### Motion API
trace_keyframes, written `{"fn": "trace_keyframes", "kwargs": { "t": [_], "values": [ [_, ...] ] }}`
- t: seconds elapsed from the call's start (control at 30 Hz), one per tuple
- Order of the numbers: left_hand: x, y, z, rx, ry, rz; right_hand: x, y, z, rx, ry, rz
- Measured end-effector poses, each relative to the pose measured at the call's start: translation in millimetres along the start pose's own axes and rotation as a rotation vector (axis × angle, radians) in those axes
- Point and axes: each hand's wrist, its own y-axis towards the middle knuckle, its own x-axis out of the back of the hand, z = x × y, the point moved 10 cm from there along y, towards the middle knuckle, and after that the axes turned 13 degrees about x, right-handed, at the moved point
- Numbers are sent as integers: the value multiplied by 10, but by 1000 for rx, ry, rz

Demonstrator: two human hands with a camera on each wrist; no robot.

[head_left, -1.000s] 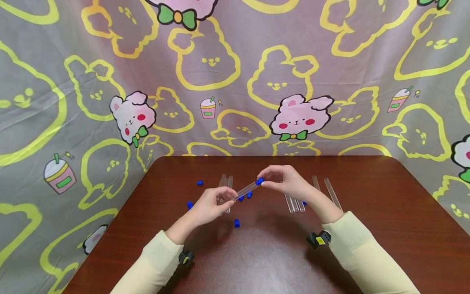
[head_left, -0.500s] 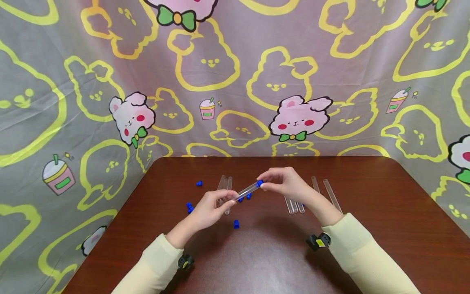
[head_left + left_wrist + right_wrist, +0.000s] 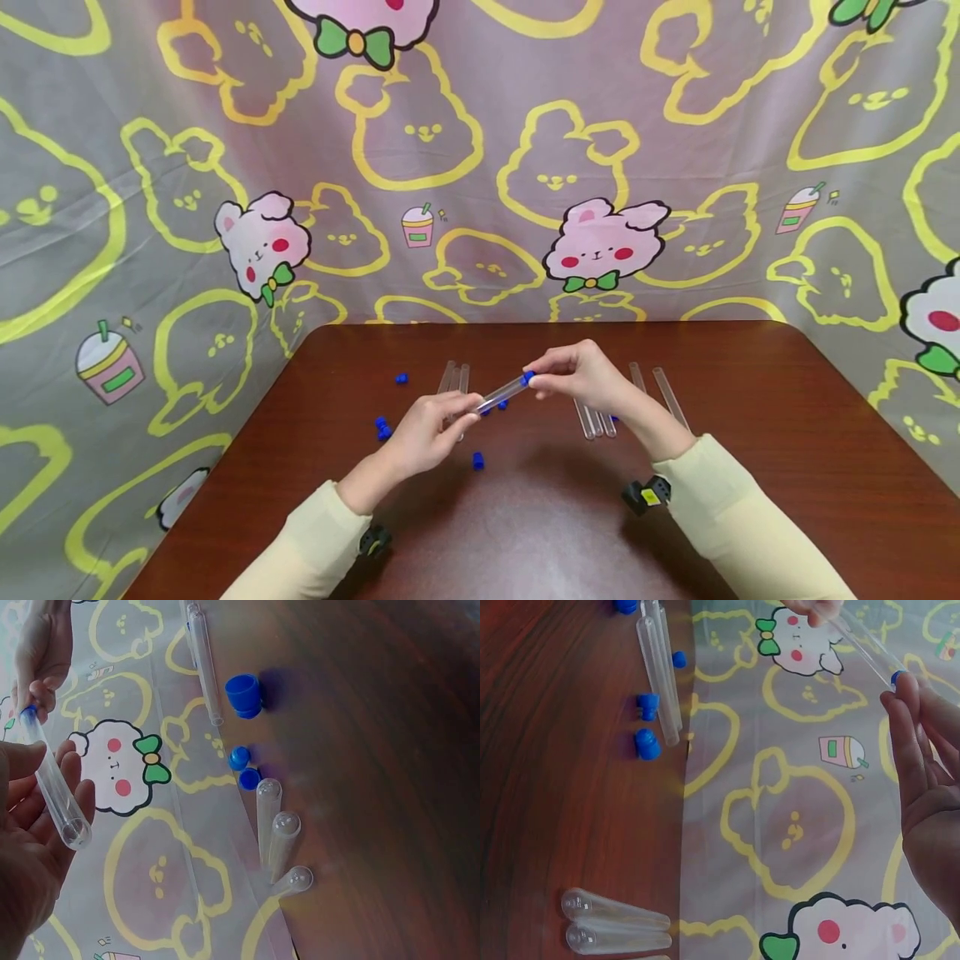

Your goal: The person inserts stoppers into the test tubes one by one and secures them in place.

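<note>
In the head view a clear test tube (image 3: 500,395) is held slanting above the table, its right end higher. My left hand (image 3: 426,429) pinches it near the rounded lower end, thumb against fingers. At the upper end my right hand (image 3: 583,375) grips a small blue cap (image 3: 528,378) between thumb and fingertips. The cap meets the tube's mouth; how deep it sits is hidden by the fingers. In the left wrist view the tube's rounded end (image 3: 75,834) sticks out past the left fingers. The right wrist view shows the blue cap (image 3: 898,677) mostly covered by fingers.
Several test tubes lie behind my left hand, among them a tube (image 3: 464,379). More tubes (image 3: 597,423) lie under the right forearm. Loose blue caps are scattered about: a front cap (image 3: 477,461), left caps (image 3: 383,428), a back cap (image 3: 402,378). A patterned curtain (image 3: 480,283) borders the table.
The cap has come into line with the tube, its end pressed closer against the mouth. Both hands keep their holds and nearly their places; the head view has shifted slightly.
</note>
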Motion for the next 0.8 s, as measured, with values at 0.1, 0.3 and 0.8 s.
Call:
{"fn": "trace_keyframes", "kwargs": {
  "t": [0.1,0.3,0.8],
  "values": [
    [7,-7,-42,-29,27,-18,4,-1,-28,-17,5,-6],
    [8,-8,-97,-58,102,-48,21,-8,-67,-54,-12,-8],
    [-63,-13,-146,-94,59,-57,-9,-29,-65,-24,96,32]
  ]
}}
